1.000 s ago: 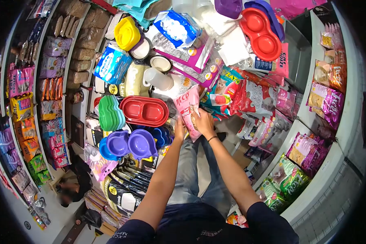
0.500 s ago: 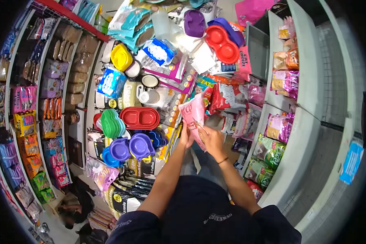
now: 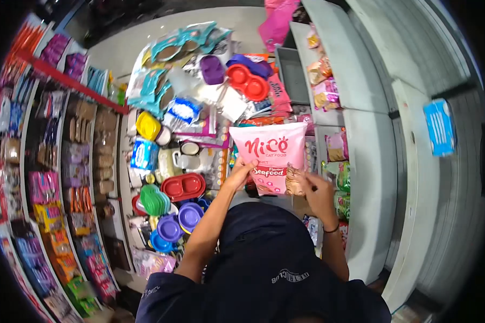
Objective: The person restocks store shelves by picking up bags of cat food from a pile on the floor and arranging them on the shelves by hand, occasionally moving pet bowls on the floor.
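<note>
A pink bag of cat food [image 3: 275,144], printed "Nico" and "Seafood" with a cat picture, is held up with its front facing me. My left hand [image 3: 241,175] grips its lower left side, thumb over the front. At the lower right edge, beside the cat picture, my right hand [image 3: 319,196] has its fingers bent and closed against the bag. Behind and left of the bag lie a red double bowl [image 3: 183,186], a white jug [image 3: 187,161] and purple bowls [image 3: 191,216].
Green bowls [image 3: 155,199], a red double bowl [image 3: 248,82] and teal packs [image 3: 159,91] crowd the pile ahead. A grey tray [image 3: 292,75] stands by the white shelf [image 3: 369,161] on the right. Racks of packaged goods [image 3: 47,185] line the left.
The cat food bag has been raised and turned, so its front now faces me rather than being tilted edge-on. My right hand has shifted right along its edge. My view has shifted.
</note>
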A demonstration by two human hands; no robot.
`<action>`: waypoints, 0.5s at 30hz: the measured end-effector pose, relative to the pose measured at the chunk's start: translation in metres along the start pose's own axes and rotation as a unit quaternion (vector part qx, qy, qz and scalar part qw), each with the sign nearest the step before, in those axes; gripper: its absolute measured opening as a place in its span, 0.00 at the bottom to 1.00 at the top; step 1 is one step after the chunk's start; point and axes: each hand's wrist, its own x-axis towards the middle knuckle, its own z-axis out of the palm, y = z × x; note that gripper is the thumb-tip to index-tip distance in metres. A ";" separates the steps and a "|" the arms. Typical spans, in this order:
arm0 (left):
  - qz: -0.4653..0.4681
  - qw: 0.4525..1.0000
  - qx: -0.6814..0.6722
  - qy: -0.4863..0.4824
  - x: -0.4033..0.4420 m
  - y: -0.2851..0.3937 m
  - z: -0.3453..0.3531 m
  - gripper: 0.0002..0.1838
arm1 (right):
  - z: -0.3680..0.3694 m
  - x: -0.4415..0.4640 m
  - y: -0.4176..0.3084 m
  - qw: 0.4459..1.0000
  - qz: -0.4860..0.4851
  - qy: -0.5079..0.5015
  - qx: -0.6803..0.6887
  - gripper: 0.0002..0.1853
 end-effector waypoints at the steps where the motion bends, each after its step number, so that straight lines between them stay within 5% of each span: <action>1: -0.009 1.000 0.008 -0.014 0.000 0.014 0.012 0.26 | -0.015 0.001 -0.013 0.994 -0.032 0.106 -0.025 0.13; 4: 0.068 0.979 0.191 -0.032 0.002 0.045 0.046 0.27 | -0.065 0.005 -0.053 0.949 -0.084 0.287 -0.097 0.16; 6: 0.062 0.971 0.226 -0.054 0.002 0.055 0.063 0.28 | -0.089 0.015 -0.090 0.909 -0.217 0.310 -0.173 0.17; 7: 0.065 0.963 0.256 -0.059 0.003 0.060 0.070 0.28 | -0.093 0.022 -0.103 0.906 -0.209 0.323 -0.176 0.17; 9: 0.069 0.951 0.291 -0.078 0.004 0.068 0.090 0.29 | -0.100 0.034 -0.121 0.892 -0.312 0.233 -0.231 0.16; 15: 0.073 0.955 0.260 -0.120 0.002 0.074 0.122 0.28 | -0.109 0.047 -0.112 0.912 -0.328 0.147 -0.200 0.10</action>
